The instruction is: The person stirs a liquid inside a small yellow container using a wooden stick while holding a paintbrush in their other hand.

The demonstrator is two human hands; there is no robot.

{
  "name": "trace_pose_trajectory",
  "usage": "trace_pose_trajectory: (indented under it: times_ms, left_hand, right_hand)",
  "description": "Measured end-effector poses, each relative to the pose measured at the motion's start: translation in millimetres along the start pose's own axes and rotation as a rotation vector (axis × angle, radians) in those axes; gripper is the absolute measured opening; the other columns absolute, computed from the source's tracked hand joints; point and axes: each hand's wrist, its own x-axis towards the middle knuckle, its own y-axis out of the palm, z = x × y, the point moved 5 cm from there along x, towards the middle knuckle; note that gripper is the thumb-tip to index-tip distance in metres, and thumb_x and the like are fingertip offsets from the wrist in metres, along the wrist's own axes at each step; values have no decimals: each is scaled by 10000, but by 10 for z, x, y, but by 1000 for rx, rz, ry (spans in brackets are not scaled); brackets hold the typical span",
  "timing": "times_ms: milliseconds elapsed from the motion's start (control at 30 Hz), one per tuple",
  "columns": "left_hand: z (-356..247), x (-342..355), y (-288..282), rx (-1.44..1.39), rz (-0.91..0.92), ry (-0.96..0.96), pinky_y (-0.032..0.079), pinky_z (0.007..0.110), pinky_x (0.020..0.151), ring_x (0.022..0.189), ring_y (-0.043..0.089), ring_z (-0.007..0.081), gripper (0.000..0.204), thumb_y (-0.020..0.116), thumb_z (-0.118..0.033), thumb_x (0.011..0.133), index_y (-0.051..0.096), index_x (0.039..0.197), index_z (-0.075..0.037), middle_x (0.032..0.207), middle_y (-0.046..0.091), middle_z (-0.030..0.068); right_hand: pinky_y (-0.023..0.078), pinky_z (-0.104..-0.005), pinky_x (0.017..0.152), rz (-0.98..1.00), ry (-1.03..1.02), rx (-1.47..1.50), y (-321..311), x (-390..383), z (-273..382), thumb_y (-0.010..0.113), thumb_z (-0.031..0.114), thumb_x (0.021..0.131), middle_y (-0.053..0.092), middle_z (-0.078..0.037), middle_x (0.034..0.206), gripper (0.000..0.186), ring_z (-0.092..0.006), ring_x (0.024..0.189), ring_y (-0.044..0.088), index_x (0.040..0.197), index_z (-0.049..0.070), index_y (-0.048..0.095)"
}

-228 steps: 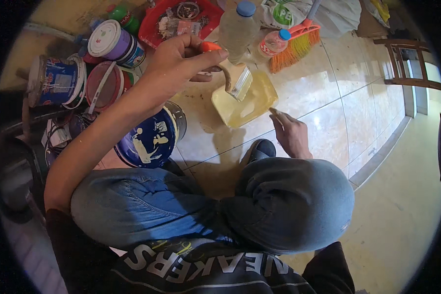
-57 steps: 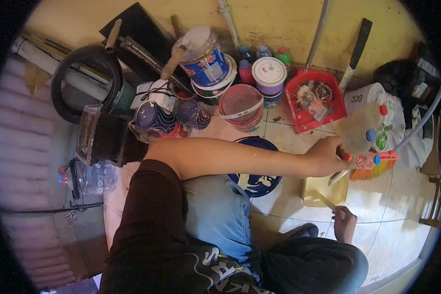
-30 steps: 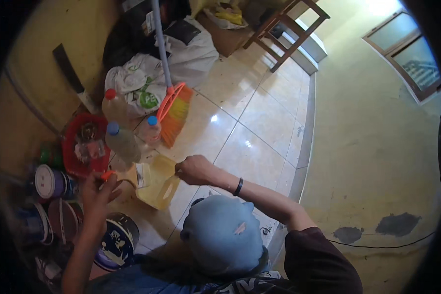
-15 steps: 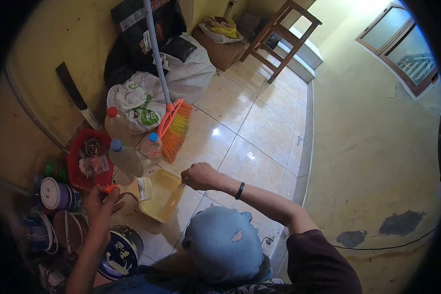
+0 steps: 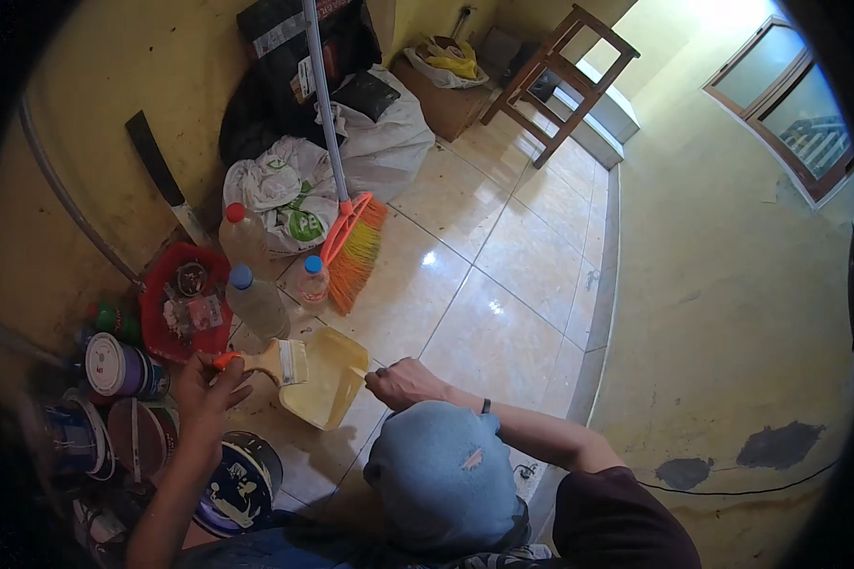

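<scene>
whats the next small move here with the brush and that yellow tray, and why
Probably lower the bristles into the yellow tray. The left hand holds the paintbrush by its orange handle, with the bristles at the tray's near-left edge rather than down inside it. The right hand grips the opposite edge, tipping the tray off the tiled floor, so it looks braced for the brush.
</scene>
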Motion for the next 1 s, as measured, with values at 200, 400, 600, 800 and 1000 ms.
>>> trace_pose_trajectory:
  times_ms: [200, 400, 600, 800, 1000]
  left_hand:
    - [12, 4, 92, -10, 10, -9, 627, 366, 914, 1093, 728, 226, 260, 753, -235, 1024, 613, 1169, -72, 1177, 678, 85]
    - [60, -8, 44, -4, -17, -1, 633, 375, 917, 1105, 727, 228, 277, 755, -223, 1021, 621, 1197, -58, 1203, 680, 90]
    - [-16, -43, 71, 20, -23, 4, 630, 388, 937, 1122, 727, 238, 316, 769, -230, 1012, 625, 1228, -51, 1218, 684, 98]
    - [-46, -45, -35, 18, -17, -3, 622, 399, 961, 1128, 718, 226, 313, 780, -246, 1007, 623, 1191, -48, 1210, 686, 96]
    - [-60, -24, 141, 4, 39, 18, 617, 388, 961, 1142, 713, 228, 295, 768, -240, 1016, 635, 1194, -47, 1225, 688, 94]
  right_hand:
    - [581, -507, 644, 22, 18, 237, -58, -38, 142, 670, 216, 1008, 726, -192, 773, 180, -403, 699, 724, 991, 42, 712]
    - [600, -490, 750, -17, 4, 480, 162, 34, 150, 705, 234, 969, 772, -153, 909, 179, -393, 810, 736, 1115, 175, 789]
    - [578, -542, 659, -1, 94, 180, 65, 147, -285, 643, 334, 1004, 740, -183, 810, 254, -415, 750, 730, 1016, 117, 774]
    - [585, -507, 663, -107, 96, 158, -185, 221, -164, 601, 284, 1037, 761, -163, 842, 235, -388, 767, 741, 1032, 112, 762]
    - [603, -467, 688, 48, 35, 91, 316, -93, 30, 640, 181, 972, 744, -117, 874, 198, -348, 786, 743, 1140, 117, 724]
